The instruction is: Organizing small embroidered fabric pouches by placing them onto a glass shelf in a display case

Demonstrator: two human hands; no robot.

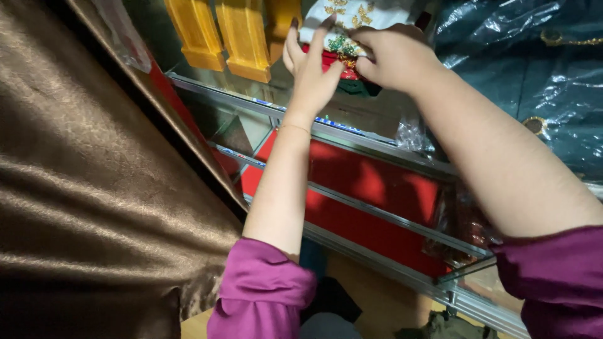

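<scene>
A folded white, red and green cloth with gold embroidery (342, 37) lies on top of a glass display counter with metal rails (370, 141), gripped from both sides: the left hand (311, 69) presses flat against it, and the right hand (392, 56) curls around its edge. Yellow wooden posts (242, 37) stand just left, brown satin fabric (94, 176) hangs further left, and dark teal plastic-wrapped garments (534, 69) lie right.

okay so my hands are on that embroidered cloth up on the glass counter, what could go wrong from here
The embroidered cloth, held by the left hand and right hand, lies near the glass counter's edge; it could slip off. Leaning on the glass might strain it. A sweeping elbow could knock the yellow blocks beside it.
</scene>
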